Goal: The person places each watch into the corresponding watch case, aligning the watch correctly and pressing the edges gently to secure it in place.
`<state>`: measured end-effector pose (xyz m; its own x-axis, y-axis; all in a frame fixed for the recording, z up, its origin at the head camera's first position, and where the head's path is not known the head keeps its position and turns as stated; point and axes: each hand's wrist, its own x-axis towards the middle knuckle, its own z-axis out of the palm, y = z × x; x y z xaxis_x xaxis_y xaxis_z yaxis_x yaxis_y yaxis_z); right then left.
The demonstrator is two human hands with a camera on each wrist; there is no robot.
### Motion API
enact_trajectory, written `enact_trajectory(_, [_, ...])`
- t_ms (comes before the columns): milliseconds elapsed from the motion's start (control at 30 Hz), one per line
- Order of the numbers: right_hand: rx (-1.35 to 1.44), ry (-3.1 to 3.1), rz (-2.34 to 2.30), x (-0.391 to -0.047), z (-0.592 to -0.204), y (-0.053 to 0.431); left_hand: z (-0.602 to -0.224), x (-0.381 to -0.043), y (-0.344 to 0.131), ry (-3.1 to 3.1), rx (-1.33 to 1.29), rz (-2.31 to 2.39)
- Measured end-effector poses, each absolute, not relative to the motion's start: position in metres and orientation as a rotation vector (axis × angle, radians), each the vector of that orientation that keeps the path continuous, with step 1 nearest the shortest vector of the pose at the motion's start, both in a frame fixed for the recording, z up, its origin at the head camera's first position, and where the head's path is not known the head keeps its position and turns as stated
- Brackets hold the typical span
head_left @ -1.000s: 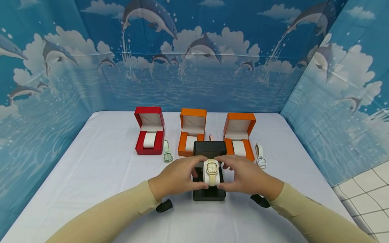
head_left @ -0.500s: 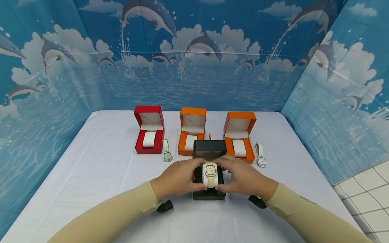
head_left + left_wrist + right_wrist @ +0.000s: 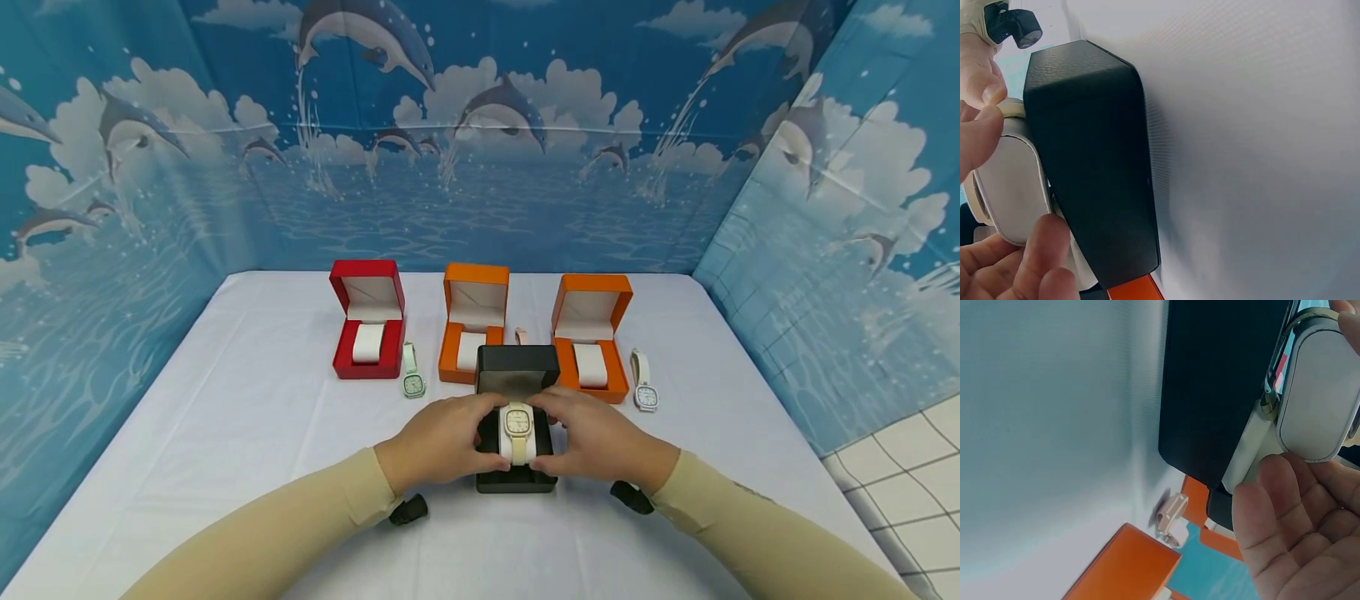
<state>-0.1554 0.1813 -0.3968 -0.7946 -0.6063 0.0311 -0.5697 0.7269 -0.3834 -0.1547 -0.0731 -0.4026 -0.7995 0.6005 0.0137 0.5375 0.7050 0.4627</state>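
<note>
A watch (image 3: 517, 421) with a pale yellow strap is wrapped round a white cushion (image 3: 1013, 187). My left hand (image 3: 447, 439) and right hand (image 3: 602, 439) grip the cushion from opposite ends, thumbs at the near side and fingers at the far side. Below and around it stands a black watch box (image 3: 517, 483) with its lid raised. In both wrist views the cushion's oval end sits at least partly above the box wall; its underside is hidden, so I cannot tell if it touches the box floor.
Behind stand a red box (image 3: 345, 354) and two orange boxes (image 3: 450, 354) (image 3: 617, 371), lids up, each with a white cushion. A green watch (image 3: 413, 382), a white watch (image 3: 645, 393) and a pink watch (image 3: 1172, 515) lie among them on the white cloth (image 3: 285, 400).
Both hands have brought the cushion and watch slightly down and towards me over the black box. Their grip looks the same. The head view has shifted a little.
</note>
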Motion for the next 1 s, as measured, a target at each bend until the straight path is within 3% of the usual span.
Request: enact_trajectory(1000, [-0.974, 2.784, -0.565, -0.159, -0.411, 0.177, -0.416, -0.155, -0.07, 2.792, 0.935, 0.606])
